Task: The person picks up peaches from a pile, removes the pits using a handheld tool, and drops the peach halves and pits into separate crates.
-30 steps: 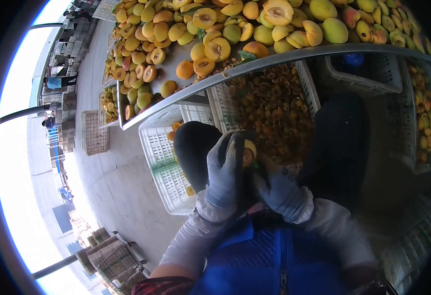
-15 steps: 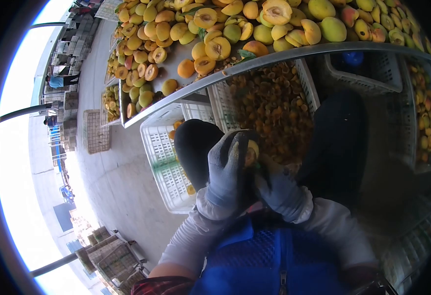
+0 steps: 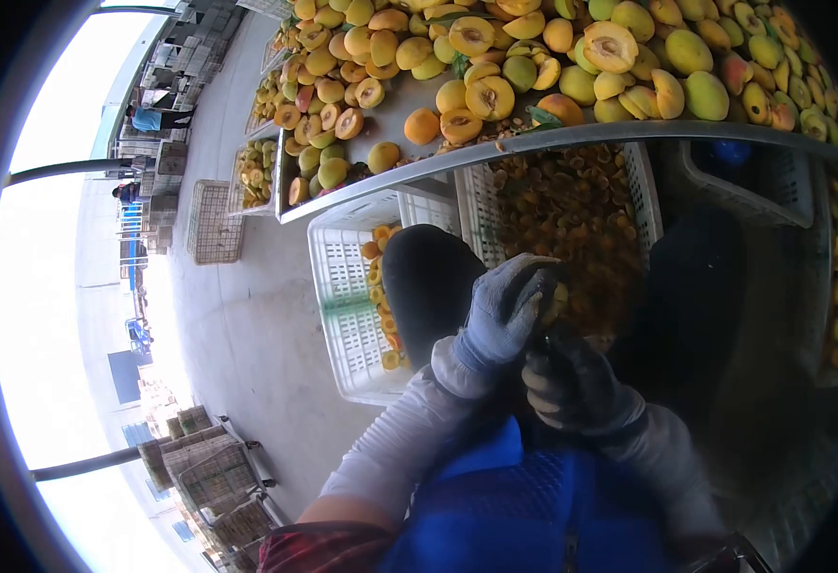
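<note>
Gloves cover both our hands above our lap. Our left hand (image 3: 505, 310) is closed around a peach (image 3: 554, 298), of which only a small yellow part shows between the fingers. Our right hand (image 3: 576, 382) is just below, curled into a fist and touching the left one; we cannot tell what it holds. Behind them stands a white crate (image 3: 643, 186) full of peach pits, under the table (image 3: 572, 138) loaded with peaches.

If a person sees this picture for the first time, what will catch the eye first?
Most striking is the heap of yellow peaches, whole and halved, on the metal table at the top. Below its edge, a white crate holds peach pits, and in the centre the gloved left hand and right hand close around one fruit.
</note>
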